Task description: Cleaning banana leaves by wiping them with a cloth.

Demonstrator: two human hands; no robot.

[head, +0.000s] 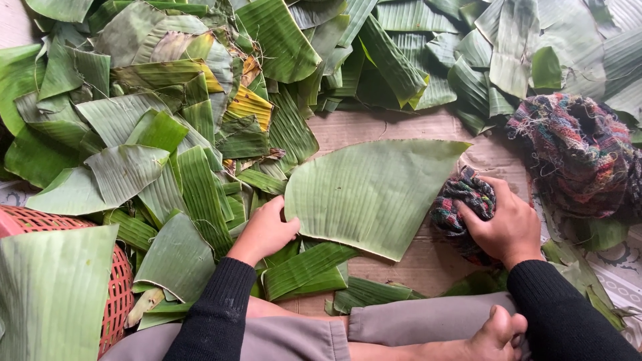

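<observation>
A large pale green banana leaf piece (371, 190) lies flat on brown cardboard (408, 264) at the centre of the view. At its 8 o'clock edge the left hand (266, 230) presses down, fingers curled loosely onto the leaf without gripping it; at its 3 o'clock edge the right hand (507, 224) is closed tight around a bunched multicoloured woven cloth (463, 200). Heaped cut leaves (167, 127) fill 9 to 12 o'clock, a red basket (120, 284) sits at 8 o'clock, and a second woven cloth (578, 150) lies at 2 o'clock.
</observation>
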